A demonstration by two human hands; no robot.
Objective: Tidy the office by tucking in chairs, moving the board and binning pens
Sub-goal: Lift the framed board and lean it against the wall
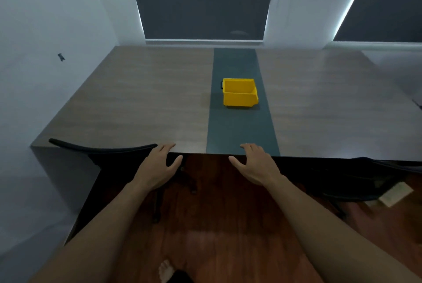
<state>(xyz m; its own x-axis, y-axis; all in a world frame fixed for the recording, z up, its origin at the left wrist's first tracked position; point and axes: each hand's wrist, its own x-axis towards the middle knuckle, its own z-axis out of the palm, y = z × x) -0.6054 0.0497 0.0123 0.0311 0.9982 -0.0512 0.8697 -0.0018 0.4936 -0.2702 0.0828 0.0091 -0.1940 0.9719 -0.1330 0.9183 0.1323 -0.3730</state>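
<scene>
A yellow bin (239, 93) stands on the dark centre strip of a long wooden table (137, 104). A black chair (102, 149) is tucked under the table's near edge at the left, its backrest touching the edge. My left hand (159, 165) hovers open at the right end of that backrest, fingers spread, holding nothing. My right hand (253, 162) is open too, fingertips reaching the table edge at the dark strip. A second black chair (370, 173) sits under the table at the right. No pens or board are visible.
A white wall runs along the left. Two dark windows with bright edges stand behind the table. Reddish wooden floor lies below, with a pale box (396, 194) on it at the right and my bare foot (165, 271) at the bottom.
</scene>
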